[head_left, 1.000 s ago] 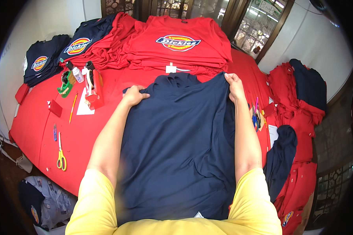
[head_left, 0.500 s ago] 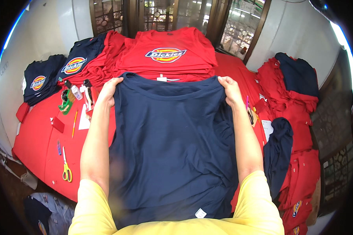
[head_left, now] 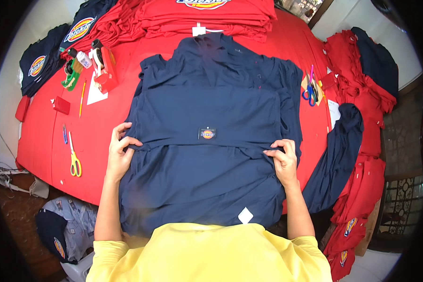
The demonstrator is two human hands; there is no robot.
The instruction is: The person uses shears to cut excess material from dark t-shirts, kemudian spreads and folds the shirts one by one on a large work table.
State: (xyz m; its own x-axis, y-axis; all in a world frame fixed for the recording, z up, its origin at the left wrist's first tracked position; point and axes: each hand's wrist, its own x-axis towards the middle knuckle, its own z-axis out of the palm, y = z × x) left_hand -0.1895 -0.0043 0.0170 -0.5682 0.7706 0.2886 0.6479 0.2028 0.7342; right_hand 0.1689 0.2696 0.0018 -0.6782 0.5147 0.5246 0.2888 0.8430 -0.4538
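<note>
A navy shirt (head_left: pixel 192 185) lies spread across the middle of the table, close to my body. Its upper part makes a flat band with a small dark label (head_left: pixel 207 134) at the centre. My left hand (head_left: pixel 122 150) pinches the cloth at the left end of this band's near edge. At the right end, my right hand (head_left: pixel 284 157) pinches the same edge between thumb and fingers. Beyond the band, more navy shirts (head_left: pixel 221 61) lie flat, partly covered by it. A white square tag (head_left: pixel 245 215) sits low on the cloth near me.
A red cloth (head_left: pixel 42 141) covers the table. On the left are yellow-handled scissors (head_left: pixel 75 165), a pencil (head_left: pixel 82 99) and tape dispensers (head_left: pixel 105 70). Blue-handled scissors (head_left: pixel 309 95) lie right. Red shirts (head_left: pixel 211 21) are stacked at the back, with more piles (head_left: pixel 362 80) at right.
Both hands have come down and nearer to me with the navy shirt, from its neckline held up to a band edge near the table. The view has tilted down; the label and shirts beneath now show.
</note>
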